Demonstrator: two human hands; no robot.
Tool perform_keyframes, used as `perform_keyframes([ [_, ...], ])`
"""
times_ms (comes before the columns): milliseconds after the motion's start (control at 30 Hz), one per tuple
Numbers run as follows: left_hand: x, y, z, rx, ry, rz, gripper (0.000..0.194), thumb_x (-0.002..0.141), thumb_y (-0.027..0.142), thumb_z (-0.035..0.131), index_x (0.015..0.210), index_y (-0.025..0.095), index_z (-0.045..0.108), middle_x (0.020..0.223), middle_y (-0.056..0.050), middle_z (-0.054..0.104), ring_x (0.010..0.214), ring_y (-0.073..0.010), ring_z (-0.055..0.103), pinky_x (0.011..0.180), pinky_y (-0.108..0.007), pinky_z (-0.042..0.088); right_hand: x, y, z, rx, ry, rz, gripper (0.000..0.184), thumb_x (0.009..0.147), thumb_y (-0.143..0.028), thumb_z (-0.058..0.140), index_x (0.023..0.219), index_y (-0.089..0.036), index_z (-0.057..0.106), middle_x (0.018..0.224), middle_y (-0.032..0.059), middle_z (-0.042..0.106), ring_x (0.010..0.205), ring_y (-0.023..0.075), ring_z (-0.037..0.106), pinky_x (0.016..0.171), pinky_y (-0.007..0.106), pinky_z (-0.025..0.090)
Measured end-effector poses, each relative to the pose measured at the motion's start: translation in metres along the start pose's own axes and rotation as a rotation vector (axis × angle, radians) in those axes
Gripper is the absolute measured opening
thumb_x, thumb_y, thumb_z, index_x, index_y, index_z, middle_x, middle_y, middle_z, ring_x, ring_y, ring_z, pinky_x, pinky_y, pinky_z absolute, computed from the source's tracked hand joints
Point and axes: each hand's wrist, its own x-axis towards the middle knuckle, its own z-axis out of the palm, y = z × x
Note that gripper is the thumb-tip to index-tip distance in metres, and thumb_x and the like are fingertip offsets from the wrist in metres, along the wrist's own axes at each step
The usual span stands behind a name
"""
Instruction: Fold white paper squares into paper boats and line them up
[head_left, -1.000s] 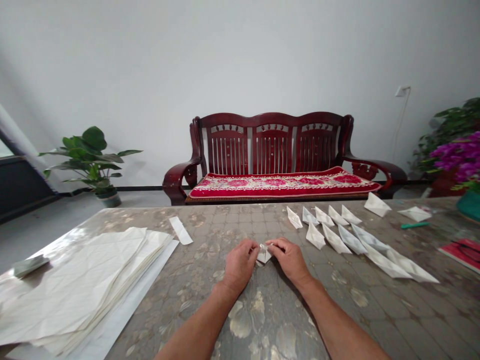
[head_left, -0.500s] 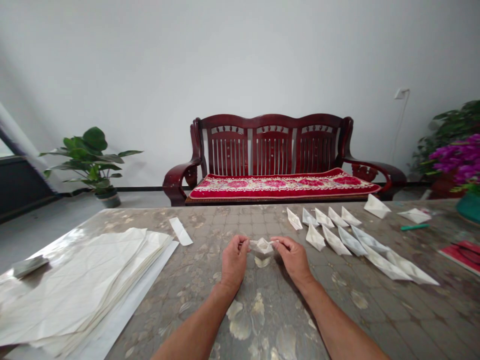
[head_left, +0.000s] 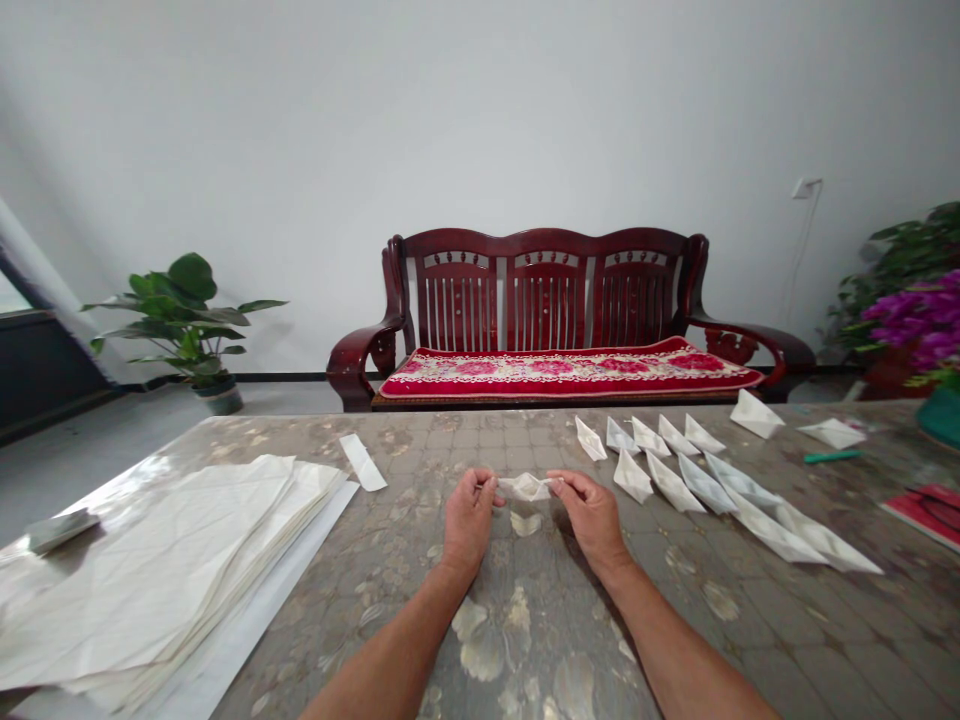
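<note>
A small white paper boat (head_left: 526,487) is stretched between my two hands, just above the table. My left hand (head_left: 471,515) pinches its left tip between thumb and fingers. At the opposite tip, my right hand (head_left: 589,515) grips it in the same way. Right of my hands, several finished-looking paper boats stand in two slanting rows, the nearest being a small paper boat (head_left: 634,477). Another paper boat (head_left: 756,414) sits apart at the back, with a flatter paper boat (head_left: 834,432) beside it.
A stack of white paper sheets (head_left: 172,560) covers the table's left side, with a grey object (head_left: 61,530) on top. A paper strip (head_left: 363,462) lies behind it. At right are a green pen (head_left: 831,456), glasses on a red booklet (head_left: 926,515) and a flower pot (head_left: 941,415).
My hands have drawn slightly apart, the right one shifting right. The paper boat between them now looks longer and flatter.
</note>
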Motion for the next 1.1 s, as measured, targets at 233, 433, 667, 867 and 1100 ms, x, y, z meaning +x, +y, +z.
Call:
perform_keyframes([
  [233, 0.002, -0.003, 0.002, -0.022, -0.031, -0.029, 0.027, 0.081, 0.046, 0.050, 0.082, 0.020, 0.056, 0.057, 0.001, 0.063, 0.055, -0.0171, 0.058, 0.055, -0.026, 0.041, 0.000, -0.003, 0.000, 0.001, -0.001, -0.051, 0.024, 0.078, -0.038, 0.061, 0.083, -0.020, 0.076, 0.084, 0.0054, 0.074, 0.079, 0.0208, 0.067, 0.074, 0.030, 0.052],
  [433, 0.003, 0.000, 0.004, -0.027, -0.069, -0.042, 0.024, 0.079, 0.043, 0.055, 0.083, 0.020, 0.056, 0.072, 0.001, 0.065, 0.059, -0.0155, 0.062, 0.058, -0.025, 0.045, -0.002, -0.004, 0.002, -0.046, -0.053, -0.129, 0.019, 0.081, -0.033, 0.060, 0.084, -0.022, 0.075, 0.086, 0.0041, 0.073, 0.084, 0.0197, 0.067, 0.076, 0.029, 0.052],
  [667, -0.002, 0.006, 0.001, 0.148, -0.139, 0.003, 0.036, 0.076, 0.045, 0.062, 0.102, 0.020, 0.060, 0.084, 0.000, 0.068, 0.062, -0.0146, 0.061, 0.063, -0.026, 0.046, -0.005, -0.004, 0.005, -0.172, -0.122, -0.215, 0.017, 0.085, -0.028, 0.058, 0.088, -0.024, 0.075, 0.088, 0.0033, 0.072, 0.085, 0.0184, 0.066, 0.079, 0.028, 0.050],
  [867, -0.002, 0.003, 0.003, 0.186, -0.181, 0.040, 0.026, 0.078, 0.042, 0.060, 0.090, 0.020, 0.065, 0.082, 0.000, 0.070, 0.065, -0.0149, 0.062, 0.066, -0.025, 0.046, -0.009, -0.009, 0.005, -0.260, -0.178, -0.288, 0.019, 0.087, -0.027, 0.056, 0.091, -0.026, 0.075, 0.088, 0.0036, 0.073, 0.086, 0.0192, 0.066, 0.079, 0.029, 0.050],
  [1100, 0.002, 0.002, 0.002, 0.082, -0.195, -0.007, 0.028, 0.085, 0.042, 0.048, 0.083, 0.019, 0.065, 0.064, 0.001, 0.067, 0.062, -0.0170, 0.064, 0.063, -0.026, 0.047, -0.009, -0.011, 0.005, -0.211, -0.158, -0.299, 0.018, 0.087, -0.026, 0.056, 0.091, -0.025, 0.074, 0.087, 0.0037, 0.072, 0.084, 0.0181, 0.066, 0.079, 0.028, 0.050],
])
